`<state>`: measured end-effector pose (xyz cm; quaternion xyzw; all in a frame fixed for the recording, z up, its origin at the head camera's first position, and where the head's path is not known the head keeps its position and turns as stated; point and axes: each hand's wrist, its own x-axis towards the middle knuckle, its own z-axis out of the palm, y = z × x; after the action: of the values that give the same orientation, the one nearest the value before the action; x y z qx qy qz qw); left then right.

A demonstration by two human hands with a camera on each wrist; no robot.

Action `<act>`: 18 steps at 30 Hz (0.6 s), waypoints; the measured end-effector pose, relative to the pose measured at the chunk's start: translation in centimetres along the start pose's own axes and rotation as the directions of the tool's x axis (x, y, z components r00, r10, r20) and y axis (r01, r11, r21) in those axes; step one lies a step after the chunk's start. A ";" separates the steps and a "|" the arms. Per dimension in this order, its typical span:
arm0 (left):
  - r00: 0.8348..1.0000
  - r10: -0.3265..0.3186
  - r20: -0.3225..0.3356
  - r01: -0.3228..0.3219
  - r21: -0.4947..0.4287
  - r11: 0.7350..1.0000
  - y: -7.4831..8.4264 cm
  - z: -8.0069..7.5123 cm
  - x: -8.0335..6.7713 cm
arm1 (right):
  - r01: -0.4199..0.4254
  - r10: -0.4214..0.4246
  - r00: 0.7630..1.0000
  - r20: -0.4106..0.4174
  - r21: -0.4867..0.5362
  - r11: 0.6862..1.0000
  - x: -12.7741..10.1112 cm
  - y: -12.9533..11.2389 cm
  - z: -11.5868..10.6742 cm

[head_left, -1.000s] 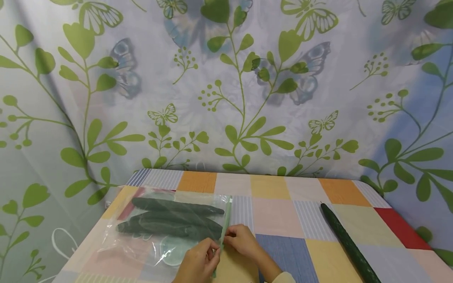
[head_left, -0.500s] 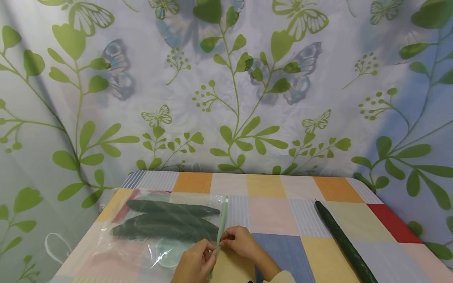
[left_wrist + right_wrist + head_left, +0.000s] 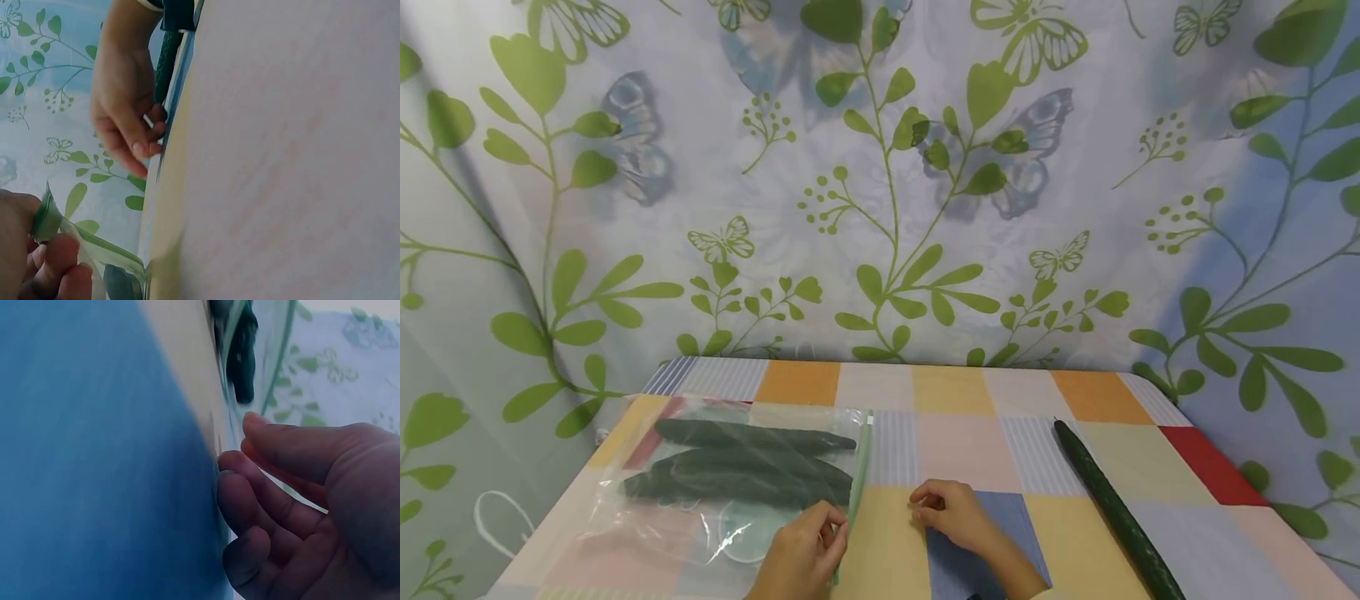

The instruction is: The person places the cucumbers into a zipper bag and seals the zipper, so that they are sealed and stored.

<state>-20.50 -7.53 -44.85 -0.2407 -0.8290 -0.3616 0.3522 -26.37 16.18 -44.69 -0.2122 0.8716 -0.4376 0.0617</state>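
Covering the table, the checked tablecloth (image 3: 970,442) bears a clear zip bag (image 3: 730,483) of dark cucumbers at its left end. A loose cucumber (image 3: 1108,508) lies well apart to the right. The left hand (image 3: 801,558) pinches the bag's green zip strip (image 3: 852,492) at its near end. The right hand (image 3: 951,517) rests on the cloth just beside the strip, fingers loosely curled, holding nothing.

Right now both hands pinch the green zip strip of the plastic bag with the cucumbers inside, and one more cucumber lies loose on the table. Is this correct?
Not quite. Only the left hand pinches the green zip strip of the plastic bag. In the head view the right hand rests on the table, apart from the strip and holding nothing. The cucumbers are inside, and one more cucumber lies loose.
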 end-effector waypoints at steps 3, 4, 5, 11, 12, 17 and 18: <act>0.999 -0.027 0.020 0.027 -0.007 1.000 0.0 -0.3 0.0 | -0.050 0.051 0.999 -0.017 0.022 0.998 -1.2 0.8 -1.4; 0.999 -0.035 0.025 0.035 -0.008 0.999 -0.1 -0.4 0.0 | -0.069 0.070 0.997 -0.029 0.021 0.997 -1.6 1.2 -1.8; 0.999 -0.040 0.027 0.040 -0.005 0.999 -0.1 -0.5 0.0 | -0.087 0.088 0.995 -0.047 0.021 0.996 -2.1 1.5 -2.2; 0.999 -0.022 0.024 0.022 0.001 1.000 -0.1 -0.5 0.1 | -0.243 0.227 0.945 -0.235 -0.042 0.969 -5.2 3.0 -4.8; 1.000 -0.018 0.022 0.018 -0.003 1.000 0.0 -0.5 0.1 | -0.279 0.253 0.929 -0.269 -0.065 0.958 -5.8 3.1 -5.3; 1.000 -0.020 0.014 0.020 -0.021 1.000 0.1 -0.1 0.0 | -0.412 0.273 0.859 -0.433 -0.267 0.871 -8.5 3.4 -8.5; 1.000 -0.020 0.013 0.020 -0.018 1.000 0.2 0.0 -0.1 | -0.432 0.264 0.847 -0.461 -0.310 0.847 -9.1 3.5 -9.2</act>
<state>-20.34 -7.45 -44.84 -0.2380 -0.8302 -0.3710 0.3412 -21.94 28.66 -42.54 0.0393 0.9601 -0.2639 -0.0832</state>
